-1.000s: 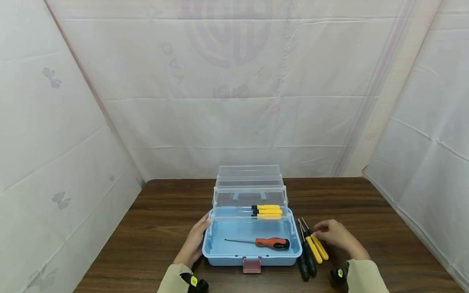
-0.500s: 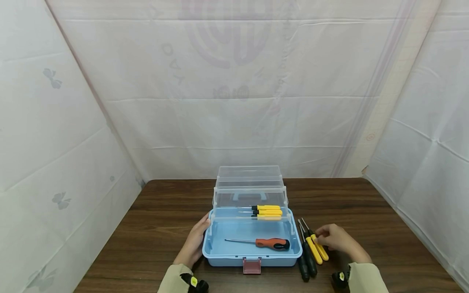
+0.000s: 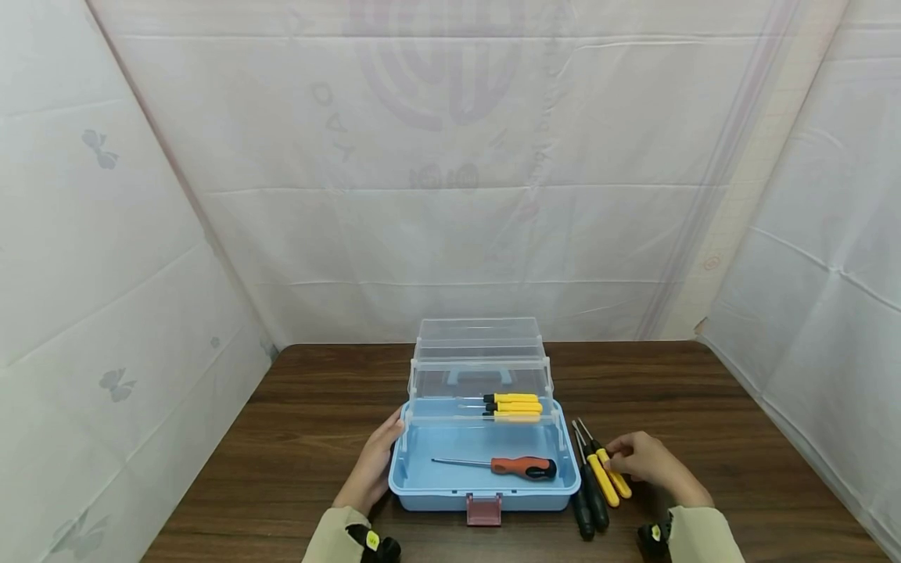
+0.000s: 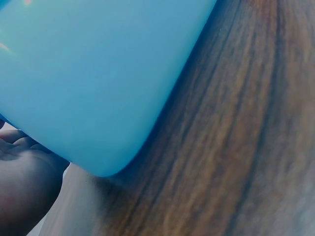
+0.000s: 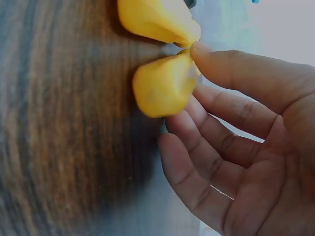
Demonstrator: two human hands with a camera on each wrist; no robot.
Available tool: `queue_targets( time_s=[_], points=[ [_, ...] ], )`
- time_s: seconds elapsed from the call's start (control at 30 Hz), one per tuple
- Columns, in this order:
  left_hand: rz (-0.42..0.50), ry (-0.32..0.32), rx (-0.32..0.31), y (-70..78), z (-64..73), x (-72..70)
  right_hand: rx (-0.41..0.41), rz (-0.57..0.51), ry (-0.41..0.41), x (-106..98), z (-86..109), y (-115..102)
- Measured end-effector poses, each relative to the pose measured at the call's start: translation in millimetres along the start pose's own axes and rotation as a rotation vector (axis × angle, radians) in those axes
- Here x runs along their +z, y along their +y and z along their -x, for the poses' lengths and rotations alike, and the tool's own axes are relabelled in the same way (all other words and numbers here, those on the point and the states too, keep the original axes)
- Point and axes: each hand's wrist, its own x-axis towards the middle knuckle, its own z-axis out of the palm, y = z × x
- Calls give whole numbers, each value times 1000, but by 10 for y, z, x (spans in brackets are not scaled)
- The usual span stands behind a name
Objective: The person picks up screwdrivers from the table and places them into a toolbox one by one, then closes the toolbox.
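A light-blue toolbox (image 3: 486, 500) stands with its clear lid and clear tray (image 3: 436, 408) raised. My left hand (image 3: 373, 465) rests along its left side, fingertips at the rim; in the left wrist view the blue wall (image 4: 98, 88) hides most of the fingers. Thumb and forefinger of my right hand (image 3: 651, 463) pinch the outer yellow-handled screwdriver (image 5: 162, 88), which lies on the table. Beside it lie another yellow-handled screwdriver (image 3: 603, 481) and two black-handled screwdrivers (image 3: 597, 500). An orange-and-black screwdriver (image 3: 521, 467) lies inside the box.
Several yellow-handled screwdrivers (image 3: 517, 407) lie in the raised clear tray. A pink latch (image 3: 483, 511) hangs at the box front. The dark wooden table (image 3: 317, 414) is enclosed by white sheeting (image 3: 450, 234) at the back and sides.
My right hand has come slightly down toward me, from beside the screwdriver's upper end onto its yellow handle. My left hand and the toolbox have stayed put.
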Motion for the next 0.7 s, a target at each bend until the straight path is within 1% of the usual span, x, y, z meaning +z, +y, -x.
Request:
queue_targets(
  time_s=[0.3,0.5,0.6,0.7],
  points=[
    [6,0,-2,3,-1,-2,-20,47,46,47,-12,17],
    [4,3,-8,1,3,-2,2,52,47,49,-18,14],
    [6,-1,-3,-2,2,-6,24,47,47,43,-13,5],
    [7,-6,6,-8,0,-11,29,47,55,48,-7,7]
  ],
)
